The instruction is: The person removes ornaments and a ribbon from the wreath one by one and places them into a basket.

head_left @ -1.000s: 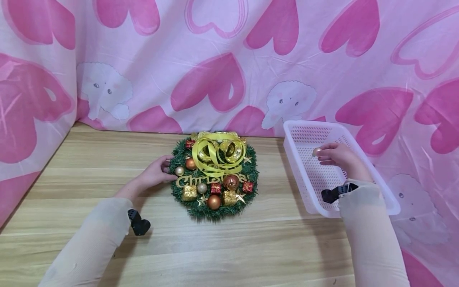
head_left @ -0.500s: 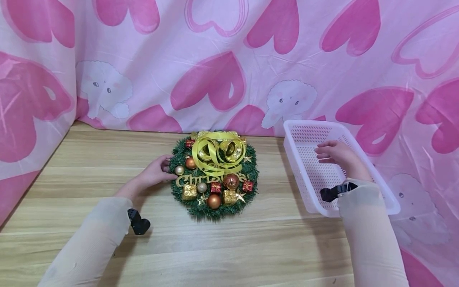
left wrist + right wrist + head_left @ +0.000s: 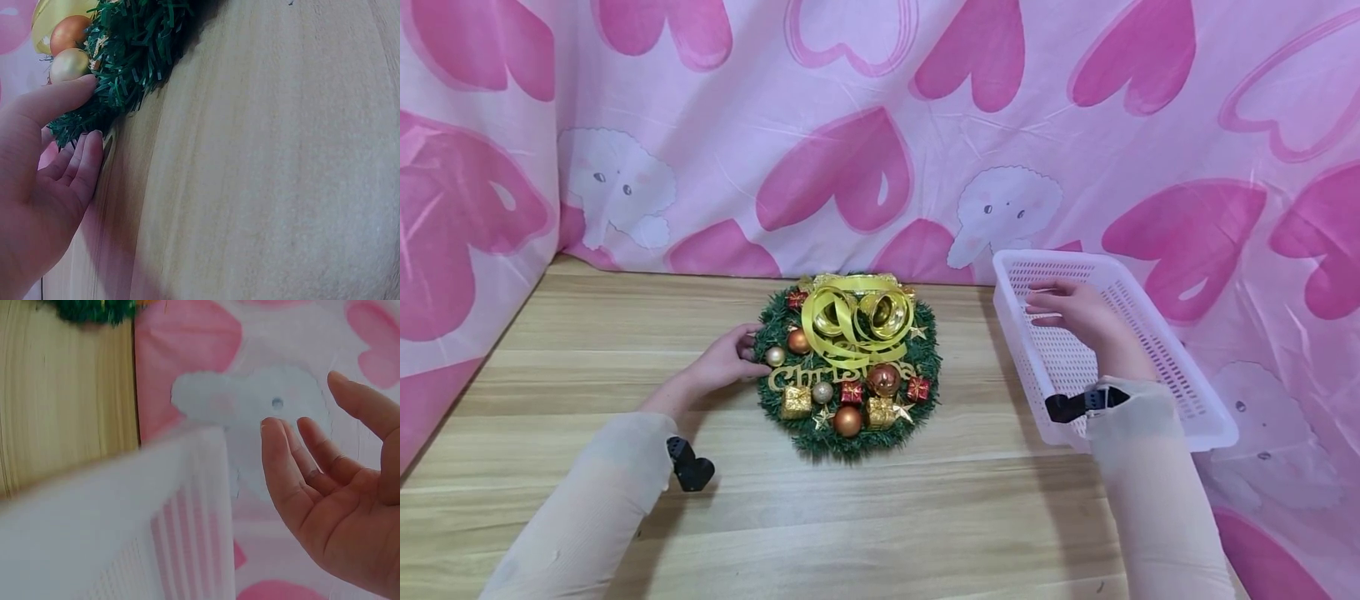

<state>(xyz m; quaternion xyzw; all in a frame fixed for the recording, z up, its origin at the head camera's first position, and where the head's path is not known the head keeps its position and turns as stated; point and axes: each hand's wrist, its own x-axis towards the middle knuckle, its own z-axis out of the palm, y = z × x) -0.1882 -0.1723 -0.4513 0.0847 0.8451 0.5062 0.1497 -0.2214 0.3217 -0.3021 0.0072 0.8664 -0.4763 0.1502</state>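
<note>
While both hands work at the bench: these lines tell how things lie.
Left hand (image 3: 724, 360): rests on the wooden bench (image 3: 625, 333) at the wreath's left edge; its fingers (image 3: 59, 100) lie nearly straight, the thumb tip touching the green needles, gripping nothing.
Wreath (image 3: 847, 367): flat on the bench, mid-scene, with a gold ribbon bow (image 3: 853, 321), gold and copper baubles, small red gift boxes.
Right hand (image 3: 1071, 312): hovers over the white basket (image 3: 1180, 392), palm open, fingers (image 3: 281, 469) spread and relaxed, holding nothing.
Basket: at the right of the bench, near the wreath but apart, against the pink heart-print cloth (image 3: 880, 125).
</note>
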